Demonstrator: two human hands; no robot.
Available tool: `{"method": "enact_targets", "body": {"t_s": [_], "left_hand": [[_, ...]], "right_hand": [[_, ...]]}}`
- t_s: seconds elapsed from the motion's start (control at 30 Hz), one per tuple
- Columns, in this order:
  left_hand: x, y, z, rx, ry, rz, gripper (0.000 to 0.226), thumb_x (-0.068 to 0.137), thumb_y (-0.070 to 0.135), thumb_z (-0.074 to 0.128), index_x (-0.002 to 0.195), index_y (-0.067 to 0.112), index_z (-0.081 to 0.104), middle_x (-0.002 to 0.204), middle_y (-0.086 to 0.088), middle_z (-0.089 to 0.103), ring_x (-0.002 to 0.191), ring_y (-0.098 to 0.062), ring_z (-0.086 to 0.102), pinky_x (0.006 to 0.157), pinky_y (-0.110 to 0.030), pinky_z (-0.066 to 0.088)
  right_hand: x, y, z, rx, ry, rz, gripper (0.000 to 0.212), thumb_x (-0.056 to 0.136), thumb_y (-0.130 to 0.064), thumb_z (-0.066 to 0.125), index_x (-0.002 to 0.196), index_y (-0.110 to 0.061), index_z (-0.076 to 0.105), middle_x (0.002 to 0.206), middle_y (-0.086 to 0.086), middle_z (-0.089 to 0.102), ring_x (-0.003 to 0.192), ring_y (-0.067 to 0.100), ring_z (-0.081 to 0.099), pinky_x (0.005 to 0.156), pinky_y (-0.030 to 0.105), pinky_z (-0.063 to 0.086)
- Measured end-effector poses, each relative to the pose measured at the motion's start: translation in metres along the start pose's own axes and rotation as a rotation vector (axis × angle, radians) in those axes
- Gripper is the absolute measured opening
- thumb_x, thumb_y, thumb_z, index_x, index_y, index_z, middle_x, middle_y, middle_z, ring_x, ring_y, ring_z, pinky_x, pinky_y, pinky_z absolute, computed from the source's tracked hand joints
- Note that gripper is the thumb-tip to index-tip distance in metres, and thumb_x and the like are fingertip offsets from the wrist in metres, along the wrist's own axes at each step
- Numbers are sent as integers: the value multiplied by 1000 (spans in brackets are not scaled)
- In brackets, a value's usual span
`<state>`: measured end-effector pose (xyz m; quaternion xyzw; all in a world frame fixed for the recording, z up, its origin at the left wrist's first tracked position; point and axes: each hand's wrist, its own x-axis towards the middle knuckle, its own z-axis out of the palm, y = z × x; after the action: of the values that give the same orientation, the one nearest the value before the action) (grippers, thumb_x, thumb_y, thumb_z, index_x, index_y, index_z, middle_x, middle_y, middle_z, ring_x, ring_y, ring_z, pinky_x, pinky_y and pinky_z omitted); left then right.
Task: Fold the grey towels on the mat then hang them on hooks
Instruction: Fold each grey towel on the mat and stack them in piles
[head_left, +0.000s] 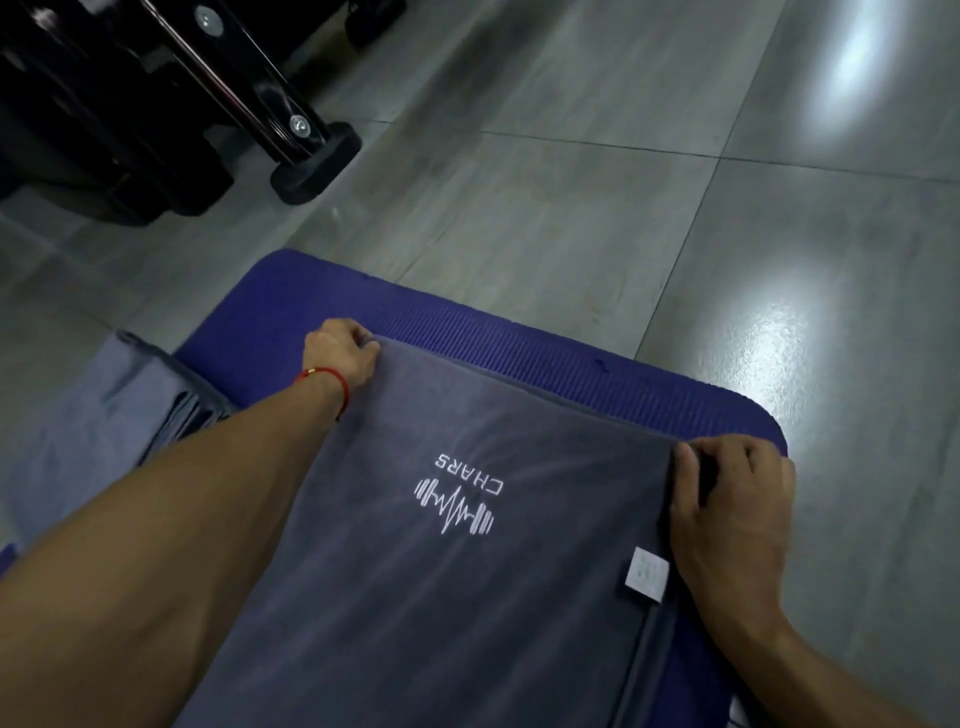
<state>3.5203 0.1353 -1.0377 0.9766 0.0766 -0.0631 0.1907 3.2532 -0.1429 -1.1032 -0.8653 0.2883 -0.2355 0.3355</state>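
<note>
A grey towel (457, 545) lies spread over the blue mat (545, 364), its far edge running slantwise from far left to nearer right, with a white barbell logo (457, 504) stitched near the middle and a white care tag (647, 574) at its right side. The left hand (340, 353) has its fingers curled round the far-left corner, pinching the cloth; a red string bracelet (332, 382) sits on that wrist. The right hand (727, 499) grips the far-right corner, thumb on top and fingers curled over the edge. A second layer of the same cloth seems to show just beyond the held edge, so a fold looks to be in hand.

The cloth reads as thin, soft and light: it will sag and crease anywhere it is not held, and it should slide easily over the ribbed mat. Corners are the sensible hold, both at once, kept taut so the edges meet squarely.

To the left, off the mat's side, more grey towels (104, 415) lie in a loose heap. Black machine legs (311, 161) stand far left on the tiled floor (571, 197); no hooks are in view
</note>
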Motion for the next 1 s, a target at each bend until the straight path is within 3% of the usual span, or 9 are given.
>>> {"method": "enact_targets", "body": {"t_s": [0.17,0.4,0.53,0.63,0.7,0.8,0.9,1.0], "left_hand": [[-5,4,-12,-37,-21,38,7,90,15,72,91,9,75,92,-6,73,91,-21,67,90,-34,55],[-48,0,-70,-65,-10,171,2,88,11,74,89,10,75,86,3,69,81,-9,61,68,-13,44],[-82,-26,-109,-134,40,219,5,87,11,76,85,16,77,82,6,71,80,-6,65,73,-18,47],[-113,-56,-131,-190,41,247,7,87,14,77,87,20,79,86,7,75,82,-4,67,77,-22,54],[-135,-77,-146,-238,59,228,8,88,13,77,86,21,79,86,4,75,82,-9,70,77,-26,59],[-169,-117,-178,-297,133,181,18,86,9,78,79,26,76,81,3,74,77,-11,68,80,-31,60],[-209,-169,-231,-337,252,87,8,85,7,79,91,13,80,81,-5,74,76,-12,65,85,-34,57],[-263,-224,-293,-390,396,17,9,85,7,78,90,15,79,84,-7,75,75,-15,68,86,-40,59]], "right_hand": [[-1,0,0,-19,11,-19,8,95,-14,66,90,-8,64,94,7,55,93,17,39,81,18,25],[-2,-4,-4,-35,-57,-9,11,94,-22,69,93,-12,63,97,4,52,99,17,39,79,32,38],[2,-5,-9,-59,-165,37,21,98,-34,58,88,-15,58,88,5,54,91,25,47,75,37,40],[5,-9,-23,-79,-254,32,40,99,-50,45,77,-20,60,77,2,63,72,22,59,66,35,47],[7,-31,-43,-75,-288,-7,36,100,-45,52,78,-18,64,74,2,65,65,17,57,65,34,45],[11,-84,-68,-47,-279,-115,29,97,-42,63,79,-18,66,72,3,66,71,29,61,71,39,49],[11,-155,-74,110,-290,-233,24,94,-38,69,88,-15,69,76,0,67,75,26,63,74,38,48],[-4,-240,-83,253,-344,-380,16,92,-35,72,98,-21,67,78,-1,68,73,24,66,74,38,52]]}}
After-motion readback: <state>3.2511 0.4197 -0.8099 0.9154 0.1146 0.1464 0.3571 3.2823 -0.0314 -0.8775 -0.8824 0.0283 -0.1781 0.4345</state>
